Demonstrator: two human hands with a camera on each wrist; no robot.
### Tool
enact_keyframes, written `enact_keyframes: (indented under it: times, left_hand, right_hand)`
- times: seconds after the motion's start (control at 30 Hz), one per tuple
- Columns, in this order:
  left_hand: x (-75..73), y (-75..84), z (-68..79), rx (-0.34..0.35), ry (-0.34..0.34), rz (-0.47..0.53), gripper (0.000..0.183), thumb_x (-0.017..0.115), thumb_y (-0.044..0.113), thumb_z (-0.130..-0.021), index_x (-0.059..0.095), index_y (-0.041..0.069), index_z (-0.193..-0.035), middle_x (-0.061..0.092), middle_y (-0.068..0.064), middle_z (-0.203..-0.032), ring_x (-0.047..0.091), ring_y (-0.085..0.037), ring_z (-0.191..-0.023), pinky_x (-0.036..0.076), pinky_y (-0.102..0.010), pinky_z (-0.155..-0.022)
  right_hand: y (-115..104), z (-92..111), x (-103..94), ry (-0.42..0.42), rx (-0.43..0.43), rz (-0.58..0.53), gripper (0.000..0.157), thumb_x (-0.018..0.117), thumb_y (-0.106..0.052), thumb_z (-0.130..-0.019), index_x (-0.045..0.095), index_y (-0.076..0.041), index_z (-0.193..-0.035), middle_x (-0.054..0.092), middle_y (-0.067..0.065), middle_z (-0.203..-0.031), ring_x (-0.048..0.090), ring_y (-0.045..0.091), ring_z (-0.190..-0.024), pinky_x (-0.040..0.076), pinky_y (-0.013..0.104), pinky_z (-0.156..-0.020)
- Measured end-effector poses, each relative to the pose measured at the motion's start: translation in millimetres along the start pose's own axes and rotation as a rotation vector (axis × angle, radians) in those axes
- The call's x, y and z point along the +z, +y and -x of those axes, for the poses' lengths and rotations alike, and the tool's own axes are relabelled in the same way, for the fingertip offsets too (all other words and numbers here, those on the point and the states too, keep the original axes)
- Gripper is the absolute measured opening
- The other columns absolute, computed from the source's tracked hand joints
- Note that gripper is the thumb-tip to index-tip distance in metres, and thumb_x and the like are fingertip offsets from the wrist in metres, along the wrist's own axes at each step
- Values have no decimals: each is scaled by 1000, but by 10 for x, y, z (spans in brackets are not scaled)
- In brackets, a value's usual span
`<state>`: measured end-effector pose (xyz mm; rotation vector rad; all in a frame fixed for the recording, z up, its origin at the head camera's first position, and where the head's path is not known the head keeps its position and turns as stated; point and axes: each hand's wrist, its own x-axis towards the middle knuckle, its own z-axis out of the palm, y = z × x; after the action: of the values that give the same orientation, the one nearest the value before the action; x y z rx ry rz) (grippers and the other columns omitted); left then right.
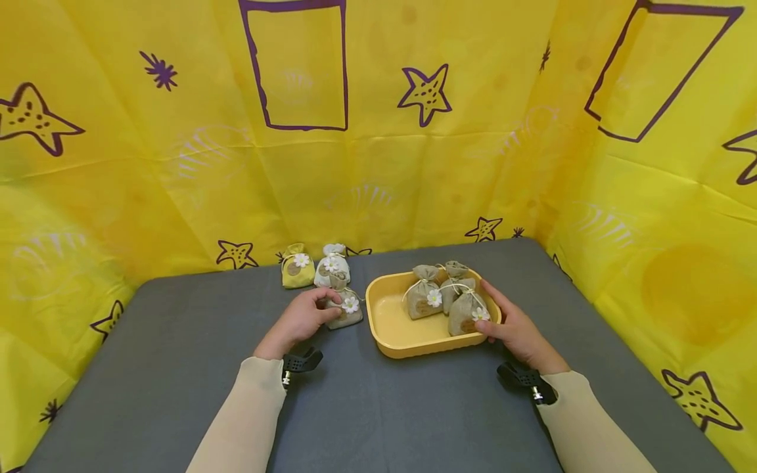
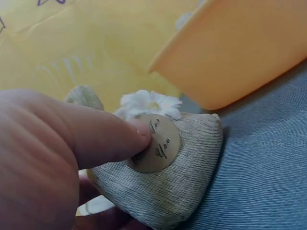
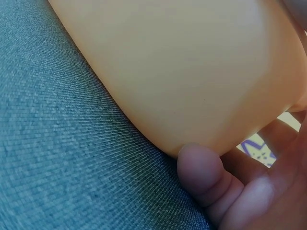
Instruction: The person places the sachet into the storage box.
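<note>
My left hand (image 1: 298,320) pinches a small grey-beige drawstring sachet (image 1: 349,320) standing on the table left of a yellow plastic basin (image 1: 391,325). In the left wrist view the thumb presses a round "For You" sticker (image 2: 165,148) on the sachet, below a white fabric flower (image 2: 152,102). At the basin's right end, my right hand (image 1: 523,334) holds the wall, thumb near the front corner and fingers around the far side. Inside the basin, three similar sachets (image 1: 421,306) stand toward the right, one partly hidden behind another.
Behind the gripped sachet stand a yellow sachet (image 1: 294,281) and a white sachet (image 1: 341,269), the white one partly covered. A grey cloth covers the table (image 1: 378,414). Yellow printed drapes (image 1: 367,171) hang along the back and sides.
</note>
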<state>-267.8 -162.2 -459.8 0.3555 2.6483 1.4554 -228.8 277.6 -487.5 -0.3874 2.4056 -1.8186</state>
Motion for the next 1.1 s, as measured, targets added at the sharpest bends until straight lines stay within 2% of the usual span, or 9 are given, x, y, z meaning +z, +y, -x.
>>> enact_keyframes:
  times: [0.1,0.33,0.67,0.8,0.97,1.1]
  left_hand:
    - [36,10,-3,8,4,14,13,76,11,-88,69,14,-98,56,-5,-81,49,-23,-74,40,-34,-63]
    - [57,-6,-6,11,33,13,25,79,15,-87,72,18,-111,64,-3,-99,53,-23,-83,45,-35,-66]
    - [41,-69,-27,39,59,62,30,80,16,-86,73,12,-114,68,-5,-108,59,-21,-88,49,-33,-68]
    - [6,-106,-36,26,76,118,30,79,14,-86,73,10,-115,69,-6,-108,60,-24,-92,49,-34,-72]
    - [-105,-150,-43,-30,136,229,33,78,12,-88,71,4,-119,63,-12,-118,54,-23,-100,47,-29,-76]
    - [-232,-89,-14,-68,168,330,37,77,13,-89,67,2,-124,58,-14,-122,55,-21,-96,50,-27,-72]
  right_hand:
    - [5,8,-7,0,2,-4,86,73,-16,-92,21,-22,-161,28,17,-154,55,27,-83,51,32,-60]
    - [9,6,-5,2,14,-3,86,73,-17,-92,21,-22,-161,28,17,-154,54,28,-85,51,32,-60]
    - [4,1,-8,-4,10,1,86,73,-19,-92,21,-23,-161,27,15,-154,54,29,-87,51,33,-61]
    - [2,-1,-8,-5,9,1,86,73,-19,-92,21,-23,-161,27,15,-154,54,29,-88,51,33,-61]
    - [5,-7,-8,-3,16,5,86,73,-19,-92,21,-23,-161,28,16,-154,54,30,-88,51,33,-61]
    - [-1,-3,-6,-2,14,-1,86,73,-19,-92,21,-22,-161,28,16,-154,54,29,-86,51,33,-61]
